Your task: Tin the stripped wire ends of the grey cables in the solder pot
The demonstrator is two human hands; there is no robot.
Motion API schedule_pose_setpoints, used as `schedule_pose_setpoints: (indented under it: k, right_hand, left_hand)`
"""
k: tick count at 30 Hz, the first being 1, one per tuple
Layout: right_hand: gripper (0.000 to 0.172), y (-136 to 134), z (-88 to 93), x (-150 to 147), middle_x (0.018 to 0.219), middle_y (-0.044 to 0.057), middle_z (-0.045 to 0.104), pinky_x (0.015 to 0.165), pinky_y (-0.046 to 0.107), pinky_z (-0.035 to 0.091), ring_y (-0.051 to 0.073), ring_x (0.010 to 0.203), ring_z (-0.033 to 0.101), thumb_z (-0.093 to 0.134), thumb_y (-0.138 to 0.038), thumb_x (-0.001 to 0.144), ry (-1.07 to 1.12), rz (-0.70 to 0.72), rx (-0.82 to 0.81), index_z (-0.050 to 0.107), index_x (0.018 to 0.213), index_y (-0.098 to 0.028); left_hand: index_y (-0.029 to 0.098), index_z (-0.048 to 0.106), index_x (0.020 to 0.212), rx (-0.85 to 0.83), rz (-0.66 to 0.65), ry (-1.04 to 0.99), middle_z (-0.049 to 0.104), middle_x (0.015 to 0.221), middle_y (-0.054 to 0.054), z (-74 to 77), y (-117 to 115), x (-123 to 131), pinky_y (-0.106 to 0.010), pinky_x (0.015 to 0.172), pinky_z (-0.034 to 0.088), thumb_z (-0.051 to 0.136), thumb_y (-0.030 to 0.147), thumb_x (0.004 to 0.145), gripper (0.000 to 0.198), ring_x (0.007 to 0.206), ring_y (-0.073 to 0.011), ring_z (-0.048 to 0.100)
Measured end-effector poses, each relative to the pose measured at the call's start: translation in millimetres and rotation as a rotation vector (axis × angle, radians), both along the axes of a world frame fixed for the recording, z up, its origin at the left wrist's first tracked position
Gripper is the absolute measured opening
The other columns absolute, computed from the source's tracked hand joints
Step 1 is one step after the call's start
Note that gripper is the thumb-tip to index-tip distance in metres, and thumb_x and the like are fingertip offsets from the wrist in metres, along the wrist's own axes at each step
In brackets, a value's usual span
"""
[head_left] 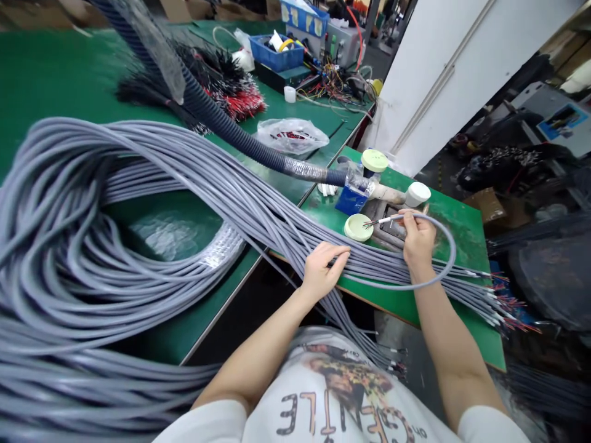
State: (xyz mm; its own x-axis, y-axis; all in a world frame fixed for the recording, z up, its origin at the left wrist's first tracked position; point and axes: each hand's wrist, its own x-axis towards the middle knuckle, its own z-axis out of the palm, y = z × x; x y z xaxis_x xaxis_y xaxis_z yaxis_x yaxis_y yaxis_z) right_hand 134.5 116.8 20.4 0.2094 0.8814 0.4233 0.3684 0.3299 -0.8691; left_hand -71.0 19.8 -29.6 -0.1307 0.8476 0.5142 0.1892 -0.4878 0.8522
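Note:
My right hand (419,237) pinches a grey cable (450,246) near its stripped end. The cable loops back beneath that wrist towards the bundle. Its thin bare wires (369,224) point left, over a small pale-green dish (354,228); whether they touch its contents I cannot tell. My left hand (323,268) is at the near side of the grey cable bundle (277,224), thumb and forefinger drawn together. Its other fingers are curled and partly hidden, so what they grip is unclear. At the right, the bundle's stripped ends (508,307) fan out past the board's edge.
A ribbed hose (221,126) crosses above the green table (41,67) to a nozzle by a blue box (351,200). White-lidded (418,194) and green-lidded (374,160) containers stand behind the dish. Coiled cable fills the left. A white pillar (429,80) rises behind.

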Motion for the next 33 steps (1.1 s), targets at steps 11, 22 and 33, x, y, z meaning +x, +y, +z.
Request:
schedule_pose_setpoints:
  k: [11,22,33]
  right_hand:
    - [0.030,14.0,-12.0,-7.7,0.079,0.005,0.071,0.073,0.031,0.051,0.019,0.075,0.065,0.056,-0.043,0.086,-0.222,0.003,-0.005,0.070,0.088,-0.017]
    - [0.032,13.4,-15.4,-11.0,0.074,0.003,0.069,0.066,0.028,0.048,0.015,0.064,0.059,0.055,-0.044,0.086,-0.292,-0.001,-0.029,0.071,0.087,-0.016]
    - [0.030,8.2,4.8,6.1,0.079,0.004,0.070,0.072,0.030,0.051,0.018,0.075,0.064,0.055,-0.043,0.087,-0.261,-0.073,0.074,0.070,0.088,-0.017]
  left_hand:
    - [0.022,0.072,0.095,0.015,-0.007,0.063,0.073,0.081,-0.006,-8.5,2.2,-0.2,-0.035,0.076,0.046,0.060,0.024,0.085,0.016,0.076,-0.0188,0.062]
    - [0.022,0.071,0.096,0.011,-0.016,0.089,0.073,0.082,-0.006,-11.5,2.8,0.1,-0.035,0.076,0.045,0.060,0.025,0.085,0.017,0.077,-0.0188,0.062]
    - [0.022,0.071,0.096,0.047,0.001,0.113,0.073,0.081,-0.005,-10.1,3.3,-0.3,-0.034,0.075,0.046,0.060,0.022,0.084,0.016,0.076,-0.0183,0.063]
